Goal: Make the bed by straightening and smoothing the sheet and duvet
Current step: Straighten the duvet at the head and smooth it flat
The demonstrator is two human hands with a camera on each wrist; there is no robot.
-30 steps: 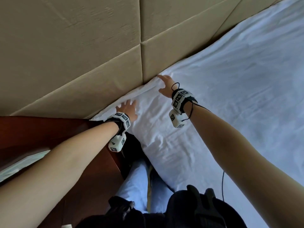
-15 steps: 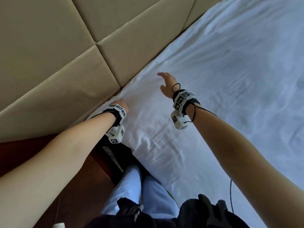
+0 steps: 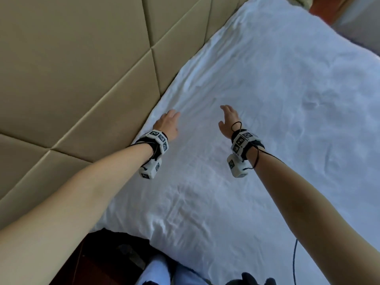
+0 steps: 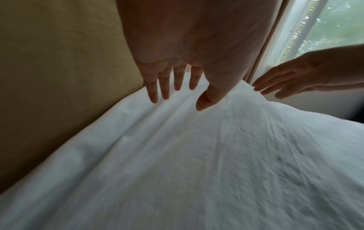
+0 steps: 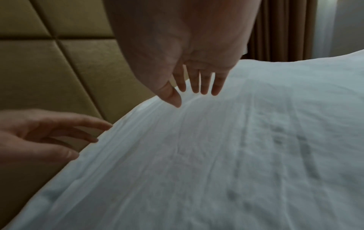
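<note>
A white sheet (image 3: 257, 124) covers the bed and fills most of the head view, running from the near corner by the person's legs up to the far edge; its surface is lightly creased, with shallow wrinkles fanning across the middle and a soft ridge of folds along the side that meets the wall. That wall is a padded headboard (image 3: 78, 64) of tan panels divided by seams, and the sheet's edge lies right against its base. In the left wrist view a curtain and a bright window (image 4: 325, 29) stand beyond the far end of the bed. Both bare forearms reach out over the sheet, each with a marker-covered band and a small white box strapped at the wrist. The left hand (image 3: 167, 124) is near the headboard edge, palm down, fingers (image 4: 164, 87) straight and spread, holding nothing; whether the tips touch the fabric or sit just above it cannot be told. The right hand (image 3: 227, 121) is further out over the bed, well apart from the left, also flat and loose with fingers (image 5: 204, 84) extended, gripping nothing
</note>
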